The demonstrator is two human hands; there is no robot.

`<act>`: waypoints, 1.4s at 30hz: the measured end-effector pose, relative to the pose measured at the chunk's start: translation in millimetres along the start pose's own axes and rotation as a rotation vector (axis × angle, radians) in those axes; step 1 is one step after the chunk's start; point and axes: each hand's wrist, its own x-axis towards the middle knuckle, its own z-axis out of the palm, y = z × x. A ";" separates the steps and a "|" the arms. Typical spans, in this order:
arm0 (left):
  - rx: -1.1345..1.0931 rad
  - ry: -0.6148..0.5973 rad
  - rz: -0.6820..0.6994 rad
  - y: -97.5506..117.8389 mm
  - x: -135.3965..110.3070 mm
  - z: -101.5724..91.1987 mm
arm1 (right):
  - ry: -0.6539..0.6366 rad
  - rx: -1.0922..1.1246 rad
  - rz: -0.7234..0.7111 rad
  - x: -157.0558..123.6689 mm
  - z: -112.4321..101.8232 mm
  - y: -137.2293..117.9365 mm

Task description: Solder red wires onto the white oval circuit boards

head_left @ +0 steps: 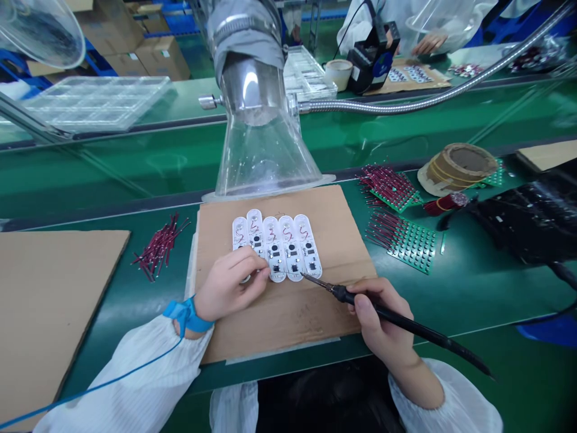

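Note:
My right hand (383,319) grips a black soldering iron (424,330) like a pen. Its tip reaches the lower end of the white, rounded circuit boards (308,240), between the two on the right. My left hand (237,279) is closed in a pinch over the lower left boards and partly hides them. A thin solder wire (288,272) runs from its fingertips towards the iron's tip. Several boards lie side by side, each with short red wires and black components. Beneath them is a cardboard sheet (279,319). A blue wrist strap (189,316) circles my left wrist.
A clear fume hood (268,156) hangs just behind the boards. Red wires (162,246) lie left. Green boards with pins (412,243), more red wires and a tape roll (457,168) stand right, near a black device (527,216). Across the bench, a co-worker's hand (430,43) shows.

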 end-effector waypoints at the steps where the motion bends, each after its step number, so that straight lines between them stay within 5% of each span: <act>1: 0.002 -0.008 -0.004 0.3 0.2 0.2 | -0.022 -0.014 0.001 0.1 -0.3 0.0; 22: 0.028 -0.020 -0.008 -0.3 2.4 0.7 | -0.030 -0.019 -0.008 1.5 -0.2 0.5; 38: 0.066 -0.055 -0.006 -0.7 2.5 2.9 | -0.156 -0.055 -0.049 6.1 -1.1 0.4; 42: 0.086 -0.067 0.022 -5.3 -1.0 -3.7 | -0.078 0.019 -0.040 7.5 -0.7 -2.5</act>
